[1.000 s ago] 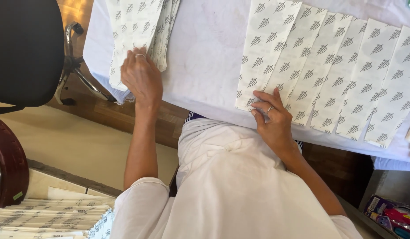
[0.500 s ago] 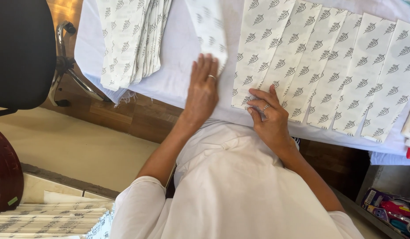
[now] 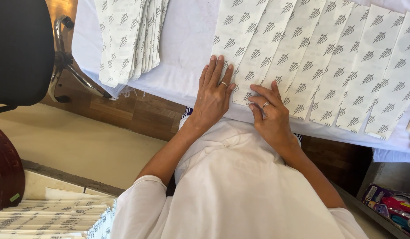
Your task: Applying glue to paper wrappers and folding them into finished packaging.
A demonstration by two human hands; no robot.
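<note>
A row of long white paper strips (image 3: 329, 62) printed with small grey leaf marks lies overlapped on the white table cloth (image 3: 187, 48). My left hand (image 3: 212, 95) rests flat, fingers spread, on the lower end of the leftmost strip (image 3: 240, 35) and the cloth beside it. My right hand (image 3: 269, 115) presses its fingertips on the lower edge of the strips just to the right. Both hands wear a ring. Neither hand holds anything.
A stack of the same printed strips (image 3: 127, 37) hangs over the table's left edge. A black office chair (image 3: 19, 48) with a chrome base stands at left. More stacked paper (image 3: 50, 217) lies lower left, colourful packages (image 3: 390, 208) lower right.
My left hand left the stack at the left, carried one strip across, and now lies flat on it at the left end of the row. My right hand stayed on the strips' lower edge.
</note>
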